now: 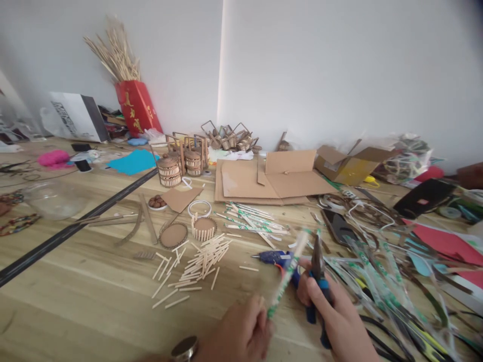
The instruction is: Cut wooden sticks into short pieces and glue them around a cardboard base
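Note:
My left hand (247, 324) is closed at the lower end of a pair of chopsticks in a clear wrapper with green print (285, 284); motion blurs both. The chopsticks slant up to the right, pale ends uppermost. My right hand (335, 306) grips pliers (319, 264) with dark blue and black handles, jaws pointing up. Behind the chopsticks lies a blue glue gun (273, 257), partly hidden. Left of it are many short cut sticks (206, 261). A round cardboard base (204, 227) has short sticks standing around part of its rim, beside a plain cardboard disc (173, 235).
More wrapped chopsticks (256, 218) lie mid-table before flat cardboard (241, 181). Small finished baskets (169, 171) stand behind. Torn wrappers (385, 281), a phone (339, 226) and brown strips crowd the right. A red bag of stalks (138, 108) stands back left.

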`<state>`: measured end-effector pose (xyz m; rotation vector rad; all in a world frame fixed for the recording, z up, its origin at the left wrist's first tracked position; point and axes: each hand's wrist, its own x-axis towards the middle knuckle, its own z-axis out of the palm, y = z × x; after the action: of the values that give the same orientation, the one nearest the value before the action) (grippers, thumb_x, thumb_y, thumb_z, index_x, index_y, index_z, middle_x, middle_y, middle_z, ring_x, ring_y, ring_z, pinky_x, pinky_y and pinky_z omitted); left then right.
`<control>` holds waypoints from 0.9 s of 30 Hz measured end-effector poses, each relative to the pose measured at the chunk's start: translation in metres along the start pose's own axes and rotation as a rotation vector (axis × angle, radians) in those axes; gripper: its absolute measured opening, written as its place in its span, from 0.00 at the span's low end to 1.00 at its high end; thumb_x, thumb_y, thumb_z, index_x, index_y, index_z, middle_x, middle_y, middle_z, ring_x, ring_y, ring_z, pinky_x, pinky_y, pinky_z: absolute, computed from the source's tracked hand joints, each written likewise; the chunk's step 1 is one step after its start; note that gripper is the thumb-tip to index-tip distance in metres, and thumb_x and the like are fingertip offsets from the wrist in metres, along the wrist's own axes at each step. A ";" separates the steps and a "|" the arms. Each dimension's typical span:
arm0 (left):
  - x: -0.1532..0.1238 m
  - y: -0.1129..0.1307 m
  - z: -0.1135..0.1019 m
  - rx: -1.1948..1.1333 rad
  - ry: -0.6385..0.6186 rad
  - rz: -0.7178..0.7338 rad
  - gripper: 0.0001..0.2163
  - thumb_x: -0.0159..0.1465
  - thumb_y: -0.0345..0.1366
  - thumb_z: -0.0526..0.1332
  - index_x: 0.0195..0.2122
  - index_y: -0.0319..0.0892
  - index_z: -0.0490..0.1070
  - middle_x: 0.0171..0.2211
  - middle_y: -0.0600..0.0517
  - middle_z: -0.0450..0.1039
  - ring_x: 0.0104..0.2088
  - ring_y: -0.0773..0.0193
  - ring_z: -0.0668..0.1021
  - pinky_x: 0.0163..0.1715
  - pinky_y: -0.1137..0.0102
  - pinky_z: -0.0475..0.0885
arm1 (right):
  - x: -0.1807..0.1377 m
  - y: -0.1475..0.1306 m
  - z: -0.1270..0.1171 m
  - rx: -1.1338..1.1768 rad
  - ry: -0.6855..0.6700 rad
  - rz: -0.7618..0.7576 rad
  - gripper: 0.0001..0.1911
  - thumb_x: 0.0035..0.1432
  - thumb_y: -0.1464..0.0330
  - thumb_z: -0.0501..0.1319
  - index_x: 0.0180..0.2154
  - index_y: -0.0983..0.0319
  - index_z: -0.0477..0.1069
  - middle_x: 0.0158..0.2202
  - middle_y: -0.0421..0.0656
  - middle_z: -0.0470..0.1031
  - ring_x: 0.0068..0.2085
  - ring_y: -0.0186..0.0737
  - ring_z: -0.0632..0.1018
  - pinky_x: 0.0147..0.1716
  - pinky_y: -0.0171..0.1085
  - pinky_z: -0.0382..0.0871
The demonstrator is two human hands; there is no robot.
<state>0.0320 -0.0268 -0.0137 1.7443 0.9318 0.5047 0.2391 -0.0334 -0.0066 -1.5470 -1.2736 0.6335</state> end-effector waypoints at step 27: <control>0.000 -0.037 0.028 0.063 0.091 -0.060 0.13 0.68 0.48 0.48 0.41 0.46 0.62 0.28 0.50 0.68 0.27 0.59 0.69 0.27 0.67 0.56 | -0.037 -0.001 0.030 -0.029 -0.107 0.087 0.27 0.56 0.42 0.56 0.36 0.58 0.75 0.31 0.45 0.80 0.40 0.50 0.79 0.37 0.39 0.77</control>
<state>0.0391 -0.0376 -0.0585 1.7562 1.0712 0.5238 0.2011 -0.0569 -0.0235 -1.6175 -1.3059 0.7648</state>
